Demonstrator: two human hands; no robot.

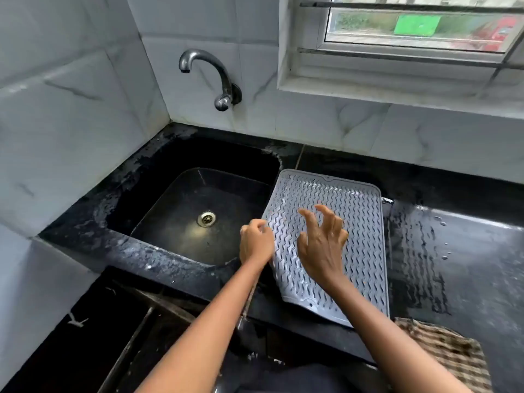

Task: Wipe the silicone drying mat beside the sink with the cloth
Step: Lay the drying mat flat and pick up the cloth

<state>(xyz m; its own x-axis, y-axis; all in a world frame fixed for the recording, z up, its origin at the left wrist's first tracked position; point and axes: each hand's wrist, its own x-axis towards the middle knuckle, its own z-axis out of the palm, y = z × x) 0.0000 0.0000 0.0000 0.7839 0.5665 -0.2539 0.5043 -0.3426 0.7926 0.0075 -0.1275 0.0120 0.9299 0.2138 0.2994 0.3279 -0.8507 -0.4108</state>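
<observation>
Silicone drying mat (340,222) is the piece to be wiped, yet neither of the hands has the cloth. The checked cloth (445,353) lies nearest the person, at the front right of the black table (467,251), just beyond the mat's near right corner and to the right of the right forearm.

A little farther in, the left hand (255,245) is pinched on the mat's left edge, which looks slightly raised and reaches out over the sink (198,217). The right hand (321,251) hovers above the middle of the mat with its fingers spread and curled, gripping nothing; I cannot tell if it touches the ridges.

My judgement of the risks: the table is wet around the mat, so a push could make it slide, and a released left edge could sag or tip into the basin. A careless backward reach for the cloth could sweep it off the front edge.

Beyond are the tap (209,78) and the window (411,24).
</observation>
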